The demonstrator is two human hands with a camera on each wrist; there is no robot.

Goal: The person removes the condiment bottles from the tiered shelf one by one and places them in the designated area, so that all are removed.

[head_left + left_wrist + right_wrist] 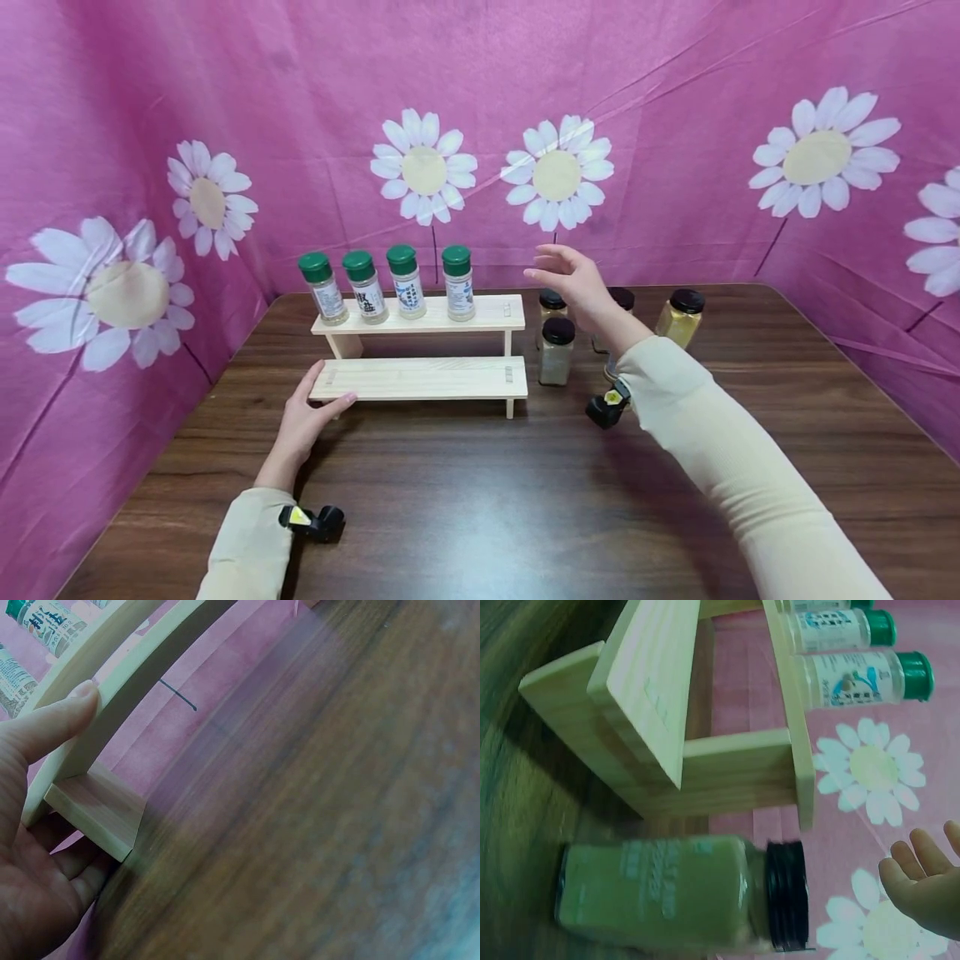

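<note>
My left hand (303, 421) grips the left end of a two-tier wooden rack (420, 379). Its thumb lies over the front edge of the lower shelf (120, 697), and the other fingers go round the end by the leg. Along the upper shelf stand several clear shaker bottles with green caps, the rightmost bottle (459, 287) a little apart from the rest. Empty, with fingers loosely bent, my right hand (581, 287) hovers above the black-lidded jars right of the rack. The nearest jar (660, 889) holds greyish powder and stands upright beside the rack.
Behind the grey jar is another black-lidded jar (552, 304). My right forearm partly covers more jars, and a jar of yellow powder (681, 318) stands farther right. The dark wooden table (450, 500) meets a pink cloth (480, 67) with daisies at its back.
</note>
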